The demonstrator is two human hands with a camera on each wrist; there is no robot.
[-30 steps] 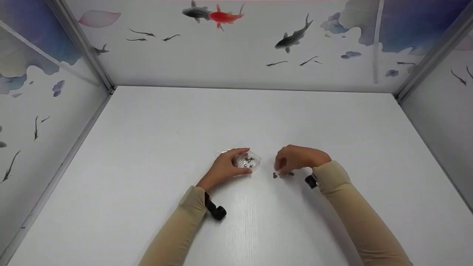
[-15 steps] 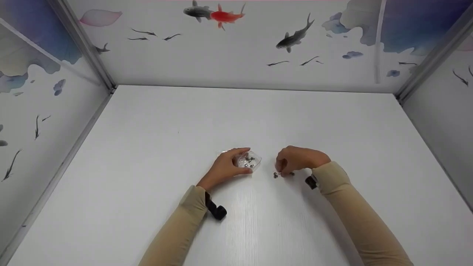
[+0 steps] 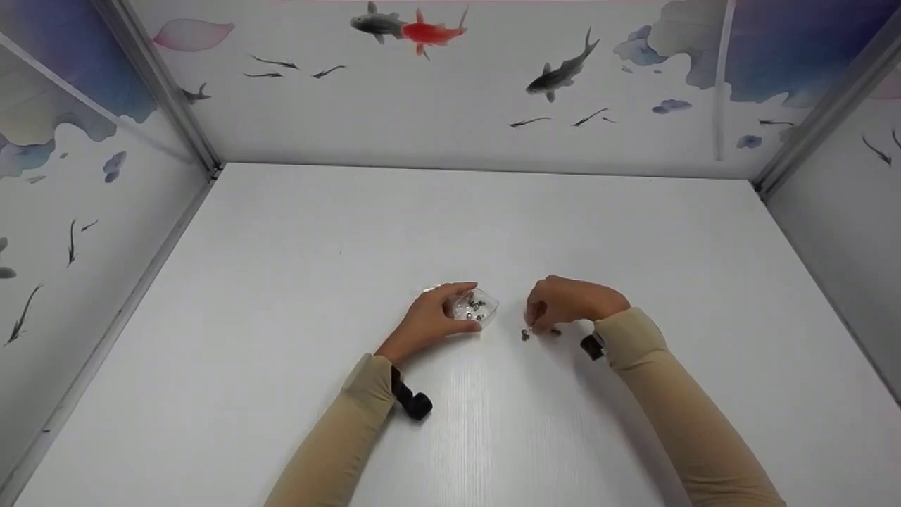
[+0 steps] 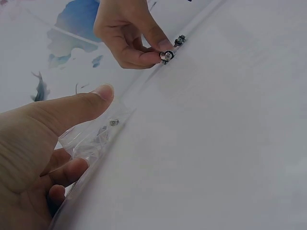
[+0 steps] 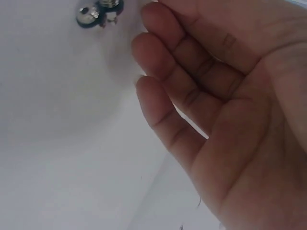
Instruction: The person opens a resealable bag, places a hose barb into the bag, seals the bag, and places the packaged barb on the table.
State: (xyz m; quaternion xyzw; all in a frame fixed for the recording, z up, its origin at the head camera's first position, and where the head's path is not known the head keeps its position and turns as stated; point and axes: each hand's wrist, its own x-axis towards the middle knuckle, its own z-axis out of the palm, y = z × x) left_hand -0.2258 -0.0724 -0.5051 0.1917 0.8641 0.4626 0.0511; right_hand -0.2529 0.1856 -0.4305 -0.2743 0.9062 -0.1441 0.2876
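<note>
My left hand (image 3: 431, 317) holds a clear plastic bag (image 3: 488, 318) between thumb and fingers on the white table. Several small silver metal pieces (image 3: 476, 305) show through the film. In the left wrist view the crinkled bag (image 4: 91, 136) lies between the spread thumb and curled fingers. My right hand (image 3: 563, 303) is low over the table to the right, its thumb and index fingertips pinching at a small silver piece with a dark rim (image 4: 166, 56). Similar metal pieces (image 5: 88, 17) appear by the fingers in the right wrist view, where the thumb is out of sight.
Another small cluster of metal pieces (image 3: 556, 332) lies just right of the right fingertips. The white tabletop (image 3: 338, 211) is bounded by upright panels (image 3: 450, 105) printed with fish. Each wrist carries a black camera (image 3: 419, 406).
The right thumb and index fingertips have drawn together slightly at the metal pieces. The left hand and the bag have stayed in place.
</note>
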